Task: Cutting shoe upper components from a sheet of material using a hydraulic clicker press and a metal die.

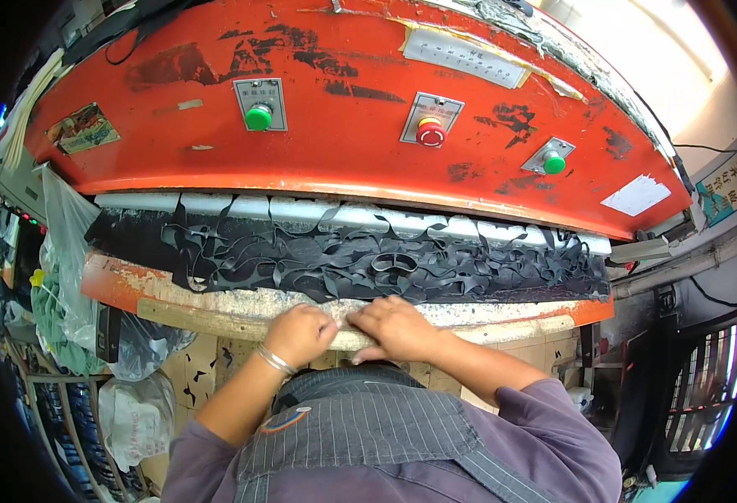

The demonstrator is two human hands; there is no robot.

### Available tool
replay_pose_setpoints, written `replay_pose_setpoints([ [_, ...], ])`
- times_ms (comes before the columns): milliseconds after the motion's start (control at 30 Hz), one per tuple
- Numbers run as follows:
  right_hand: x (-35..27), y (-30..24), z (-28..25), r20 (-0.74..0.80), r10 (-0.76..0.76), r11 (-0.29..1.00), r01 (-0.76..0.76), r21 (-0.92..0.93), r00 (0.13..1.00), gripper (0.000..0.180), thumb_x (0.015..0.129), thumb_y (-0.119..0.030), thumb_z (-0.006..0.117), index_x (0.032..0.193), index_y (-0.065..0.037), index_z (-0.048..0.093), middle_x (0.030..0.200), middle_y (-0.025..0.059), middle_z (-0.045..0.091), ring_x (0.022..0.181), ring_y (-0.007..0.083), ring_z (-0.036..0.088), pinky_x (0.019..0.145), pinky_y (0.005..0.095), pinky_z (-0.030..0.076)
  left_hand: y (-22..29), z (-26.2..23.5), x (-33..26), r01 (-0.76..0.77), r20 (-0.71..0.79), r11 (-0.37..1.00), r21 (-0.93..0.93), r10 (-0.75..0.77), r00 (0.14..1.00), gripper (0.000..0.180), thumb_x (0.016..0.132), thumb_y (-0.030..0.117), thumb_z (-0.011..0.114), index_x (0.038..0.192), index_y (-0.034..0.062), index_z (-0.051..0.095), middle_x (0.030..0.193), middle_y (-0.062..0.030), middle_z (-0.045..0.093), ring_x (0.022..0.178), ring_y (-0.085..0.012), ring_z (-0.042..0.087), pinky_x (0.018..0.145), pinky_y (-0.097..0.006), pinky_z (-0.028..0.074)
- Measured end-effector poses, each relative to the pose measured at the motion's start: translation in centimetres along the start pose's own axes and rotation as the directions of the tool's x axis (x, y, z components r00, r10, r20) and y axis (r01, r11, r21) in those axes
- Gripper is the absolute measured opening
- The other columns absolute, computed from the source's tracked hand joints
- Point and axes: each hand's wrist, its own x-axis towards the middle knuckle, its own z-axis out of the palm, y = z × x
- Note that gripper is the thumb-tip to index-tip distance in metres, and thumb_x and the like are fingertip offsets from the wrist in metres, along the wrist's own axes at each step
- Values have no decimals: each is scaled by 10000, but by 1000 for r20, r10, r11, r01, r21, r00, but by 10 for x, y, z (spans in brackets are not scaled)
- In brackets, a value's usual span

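You stood at a red press whose paint was scuffed black in patches. Its front carried two green buttons, a red button between them, and several stuck-on labels. Under the head, a black bed was covered with tangled black offcuts, the cut-out remains of sheet material, spread nearly the whole width. The worn front board, pale and chipped, ran along the near edge of the bed.

Your left hand rested knuckles-up on that board, fingers curled under, with a metal bangle at the wrist. Your right hand lay just beside it, almost touching, fingers bent at the board's edge next to the nearest offcuts. Both hands were curled, but your fingertips were hidden, so you could not tell whether either pinched anything.

Clear plastic bags hung and lay at your left, one holding green material. At your right stood a dark metal grille and a pipe running from the machine.

The gap beneath the press head was in shadow, so the bed's back was not readable. The picture's rim bent the press into an arc and darkened both far sides. Your striped apron blocked everything below the board's middle.
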Motion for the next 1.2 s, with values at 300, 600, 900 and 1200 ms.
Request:
replay_pose_setpoints([
  [300, 6, -16, 19, 64, 78, 994, -72, -84, 995, 402, 662, -269, 776, 939, -25, 619, 889, 126, 639, 877, 295, 635, 712, 393, 529, 14, 28, -14, -5, -400, 1000, 22, 14, 917, 122, 759, 161, 653, 702, 53, 661, 718, -109, 587, 729, -305, 574, 687, -408, 482],
  [600, 108, 111, -62, -217, -181, 921, 88, -379, 959, 239, 819, -154, 613, 1027, -45, 656, 966, 140, 652, 907, 325, 622, 757, 413, 513, 16, -12, 35, 120, 337, 986, 113, -152, 929, 293, 811, 349, 639, 822, 69, 724, 935, -106, 692, 922, -298, 641, 803, -399, 499],
  [900, 198, 181, -77, 209, -169, 855, 248, -455, 963, 142, 797, -205, 615, 876, -120, 696, 971, 72, 675, 964, 283, 638, 783, 414, 521, -49, -11, 28, -27, 252, 988, -153, 65, 966, 476, 887, 361, 612, 1258, 62, 595, 1329, -150, 555, 1280, -307, 473, 1050, -422, 376],
  [1200, 67, 221, -92, -490, 680, 690, -701, 178, 545, 263, 809, -179, 576, 773, 79, 616, 582, 195, 618, 467, 239, 646, 461, 350, 517, -26, -16, 140, -75, -289, 924, -375, -40, 957, 536, 841, 165, 622, 1334, 17, 473, 1228, -184, 609, 1105, -318, 575, 967, -386, 423],
])
